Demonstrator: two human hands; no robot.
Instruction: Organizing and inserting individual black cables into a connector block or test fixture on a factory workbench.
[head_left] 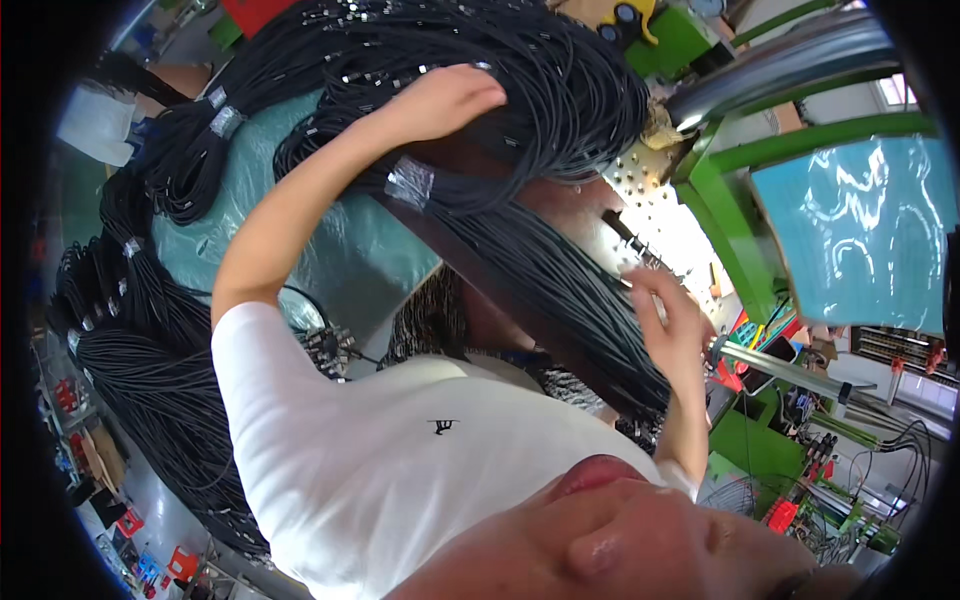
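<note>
My left hand (450, 100) reaches over a large heap of black cables (560, 80). Its fingers are curled in and closed. A small silvery cable end lies by its knuckles; what the fingers hold, if anything, is hidden. Off to the right, my right hand (672, 325) is bent at the fingers beside a long bundle of black cables (540, 270), near a metal machine table (650, 210). Something small and pale shows at its fingertips, too small to name. Clear wrapping (410, 184) binds the bundle, which lies along a dark brown board (440, 240).
More tied black cable bundles (150, 370) hang at the left, beside a table with a green-blue cover (330, 240). A green machine frame (720, 200) with a blue sheet (860, 230) stands at the right. A metal bar (780, 362) juts out beside my right wrist.
</note>
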